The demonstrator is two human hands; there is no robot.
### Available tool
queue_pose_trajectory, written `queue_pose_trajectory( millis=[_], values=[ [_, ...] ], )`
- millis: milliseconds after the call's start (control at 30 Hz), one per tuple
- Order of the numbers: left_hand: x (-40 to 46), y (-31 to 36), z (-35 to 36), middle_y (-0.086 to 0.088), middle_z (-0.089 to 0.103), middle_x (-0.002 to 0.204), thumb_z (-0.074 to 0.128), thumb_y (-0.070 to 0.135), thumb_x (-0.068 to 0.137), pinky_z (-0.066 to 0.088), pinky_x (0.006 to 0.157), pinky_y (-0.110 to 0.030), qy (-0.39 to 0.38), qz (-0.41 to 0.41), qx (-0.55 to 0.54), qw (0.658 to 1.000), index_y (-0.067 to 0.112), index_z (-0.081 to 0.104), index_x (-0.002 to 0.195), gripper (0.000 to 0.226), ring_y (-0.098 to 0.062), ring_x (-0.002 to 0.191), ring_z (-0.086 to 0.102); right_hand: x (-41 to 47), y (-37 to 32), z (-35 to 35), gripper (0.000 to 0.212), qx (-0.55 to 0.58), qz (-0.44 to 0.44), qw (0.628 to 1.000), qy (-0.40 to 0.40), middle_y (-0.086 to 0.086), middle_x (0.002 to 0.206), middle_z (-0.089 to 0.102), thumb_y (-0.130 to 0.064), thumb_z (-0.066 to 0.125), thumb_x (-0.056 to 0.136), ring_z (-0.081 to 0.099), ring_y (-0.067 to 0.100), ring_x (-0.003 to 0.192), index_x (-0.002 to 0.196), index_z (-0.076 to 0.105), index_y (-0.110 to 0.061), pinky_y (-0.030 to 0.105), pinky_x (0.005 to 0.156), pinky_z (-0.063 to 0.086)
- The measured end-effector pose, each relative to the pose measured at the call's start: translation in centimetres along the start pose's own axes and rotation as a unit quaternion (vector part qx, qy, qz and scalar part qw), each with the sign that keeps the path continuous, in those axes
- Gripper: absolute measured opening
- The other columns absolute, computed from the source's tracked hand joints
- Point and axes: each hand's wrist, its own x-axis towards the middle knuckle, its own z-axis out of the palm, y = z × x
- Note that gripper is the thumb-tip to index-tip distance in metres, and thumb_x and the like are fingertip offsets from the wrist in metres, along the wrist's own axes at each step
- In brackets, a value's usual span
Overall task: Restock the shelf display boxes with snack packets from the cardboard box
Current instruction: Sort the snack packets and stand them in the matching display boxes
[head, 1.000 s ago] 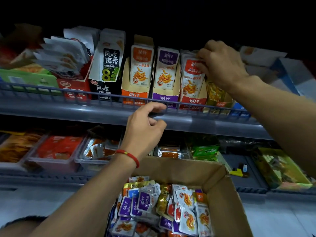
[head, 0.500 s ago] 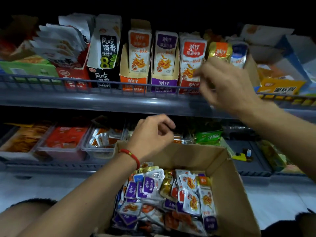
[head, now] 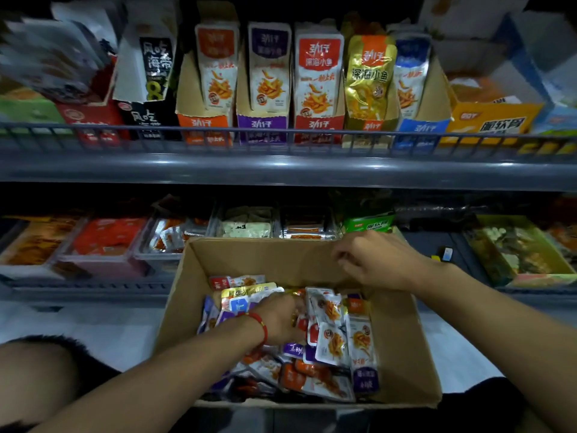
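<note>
Packets [head: 331,339] lie heaped in the cardboard box [head: 402,348] right below you, purple, red, orange and gold ones mixed together. Your left hand [head: 278,320] is down among them near the middle of the heap, palm down, a red string bracelet [head: 261,326] at the wrist. Its fingers are buried in the packets, so you cannot tell how far they are curled or whether they have hold of one. Your right hand [head: 374,260] hovers over the far right corner of the box, just above the back wall, fingers loosely curled with nothing visible between them.

Up on the grey shelf [head: 281,170], behind its wire rail [head: 287,132], five display boxes stand side by side: orange box [head: 203,121], purple box [head: 262,123], red box [head: 318,123], gold box [head: 370,125] and blue box [head: 421,126]. Each shows an upright packet at its front. Left of them stands a black-and-white seaweed carton [head: 150,76]; right of them sits a yellow carton [head: 493,120].

On the lower shelf beyond the box are clear trays [head: 106,242] of loose snacks and a green pack [head: 368,221].
</note>
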Motion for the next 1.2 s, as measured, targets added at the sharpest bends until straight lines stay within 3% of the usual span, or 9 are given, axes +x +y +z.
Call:
queue_pose_trajectory(
  millis=[233, 300, 400, 600, 733, 833, 933, 1067, 1200],
  values=[
    [5.3, 3.6, 2.7, -0.014, 0.05, 0.138, 0.055, 0.03, 0.097, 0.042, 0.105, -0.039, 0.081, 0.04, 0.062, 0.994, 0.011, 0.053, 0.135, 0.042, -0.031, 0.133, 0.042, 0.9, 0.7, -0.4, 0.02, 0.078, 0.02, 0.997, 0.014, -0.011, 0.1, 0.066, -0.031, 0.056, 0.099, 0.062, 0.009, 0.084, 0.117, 0.065, -0.031, 0.026, 0.067, 0.049],
    [6.4, 3.7, 3.3, -0.014, 0.049, 0.139, 0.061, 0.031, 0.095, 0.041, 0.107, -0.038, 0.082, 0.02, 0.095, 0.992, 0.012, 0.051, 0.138, 0.048, -0.03, 0.133, 0.041, 1.0, 0.7, -0.8, 0.022, 0.085, 0.018, 0.996, 0.03, -0.01, 0.101, 0.066, -0.029, 0.056, 0.099, 0.061, 0.008, 0.082, 0.12, 0.064, -0.03, 0.028, 0.066, 0.051],
    [7.0, 3.3, 3.2, -0.011, 0.061, 0.125, 0.077, 0.036, 0.082, 0.049, 0.098, -0.034, 0.096, -0.023, 0.068, 0.993, 0.016, 0.065, 0.12, 0.044, -0.029, 0.119, 0.057, 0.6, 0.8, -1.3, 0.022, 0.09, 0.023, 0.995, 0.038, -0.009, 0.104, 0.068, -0.028, 0.057, 0.098, 0.063, 0.012, 0.086, 0.119, 0.065, -0.03, 0.029, 0.066, 0.05],
    [3.5, 1.5, -1.6, -0.001, 0.073, 0.092, 0.076, 0.019, 0.087, 0.055, 0.07, -0.026, 0.065, -0.097, -0.197, 0.973, 0.014, 0.07, 0.09, 0.008, -0.014, 0.079, 0.067, 0.4, 1.3, -1.2, 0.022, 0.114, 0.036, 0.993, 0.002, -0.008, 0.106, 0.067, -0.025, 0.059, 0.098, 0.058, 0.005, 0.083, 0.118, 0.067, -0.026, 0.025, 0.069, 0.05],
    [-2.3, 0.7, -5.7, -0.006, 0.079, 0.094, 0.072, 0.017, 0.091, 0.061, 0.082, -0.04, 0.044, -0.095, -0.376, 0.921, 0.01, 0.073, 0.105, 0.016, -0.025, 0.086, 0.076, 0.3, 0.7, -1.7, 0.022, 0.125, 0.038, 0.991, -0.023, -0.012, 0.099, 0.07, -0.026, 0.06, 0.097, 0.062, 0.005, 0.082, 0.118, 0.066, -0.026, 0.03, 0.074, 0.056],
    [-6.1, 1.8, -8.7, -0.014, 0.078, 0.096, 0.069, 0.009, 0.091, 0.058, 0.081, -0.042, 0.084, -0.051, -0.471, 0.877, 0.005, 0.072, 0.108, 0.018, -0.035, 0.093, 0.074, -0.1, 0.3, -2.7, 0.031, 0.142, 0.059, 0.986, -0.06, -0.012, 0.095, 0.071, -0.048, 0.063, 0.096, 0.065, 0.004, 0.083, 0.12, 0.063, -0.028, 0.034, 0.077, 0.059],
    [-8.5, 3.0, -10.7, -0.019, 0.076, 0.101, 0.07, 0.004, 0.087, 0.061, 0.075, -0.038, 0.134, -0.006, -0.575, 0.807, 0.001, 0.069, 0.114, 0.027, -0.036, 0.096, 0.073, -1.3, 0.0, -4.4, 0.049, 0.325, 0.125, 0.931, -0.108, -0.006, 0.103, 0.075, -0.062, 0.06, 0.089, 0.072, 0.01, 0.086, 0.12, 0.061, -0.024, 0.034, 0.081, 0.061],
    [-9.6, 4.1, -11.4, -0.023, 0.073, 0.108, 0.071, 0.004, 0.075, 0.064, 0.072, -0.035, 0.124, 0.012, -0.7, 0.703, -0.003, 0.066, 0.116, 0.042, -0.034, 0.1, 0.073, -2.6, -1.5, -5.6, 0.027, 0.576, 0.134, 0.806, 0.002, 0.016, 0.101, 0.077, -0.027, 0.066, 0.096, 0.072, 0.033, 0.092, 0.108, 0.066, -0.003, 0.041, 0.081, 0.058],
    [-9.4, 4.2, -12.1, -0.022, 0.074, 0.108, 0.071, 0.016, 0.076, 0.062, 0.078, -0.036, 0.15, 0.025, -0.714, 0.684, -0.004, 0.067, 0.113, 0.043, -0.03, 0.099, 0.072, -2.2, -2.5, -6.5, 0.023, 0.609, 0.166, 0.769, 0.101, 0.011, 0.102, 0.078, -0.025, 0.065, 0.096, 0.074, 0.028, 0.1, 0.106, 0.068, -0.004, 0.047, 0.096, 0.056]
  ],
)
